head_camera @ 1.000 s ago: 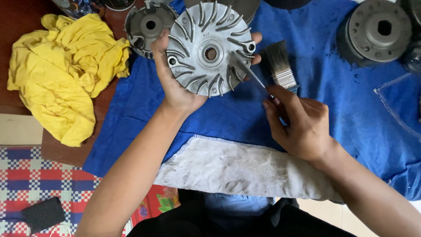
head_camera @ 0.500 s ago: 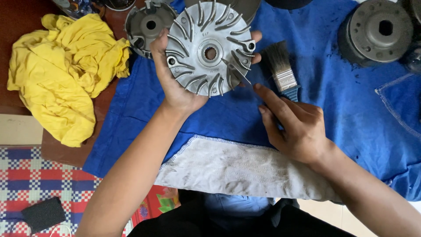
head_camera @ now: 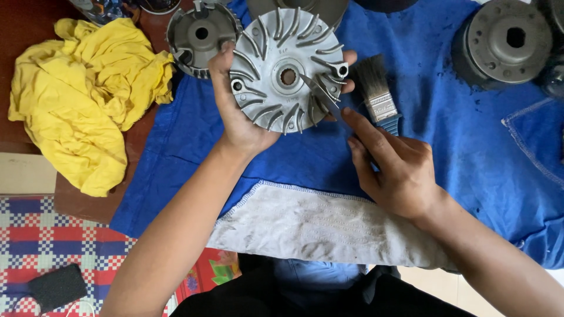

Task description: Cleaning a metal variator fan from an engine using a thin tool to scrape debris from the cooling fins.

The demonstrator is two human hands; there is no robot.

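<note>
1. Two hands busy: left hand (head_camera: 238, 120) grips the finned metal disc (head_camera: 286, 70) by its rim, top centre of frame.
2. Right hand (head_camera: 396, 170) pinches a thin pick (head_camera: 320, 94), tip between fins near the hub.
3. Looks midway; brush (head_camera: 377, 94) lies unused on the blue cloth (head_camera: 458, 135).

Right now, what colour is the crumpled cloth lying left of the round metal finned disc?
The crumpled cloth is bright yellow, shown in the head view.
</note>
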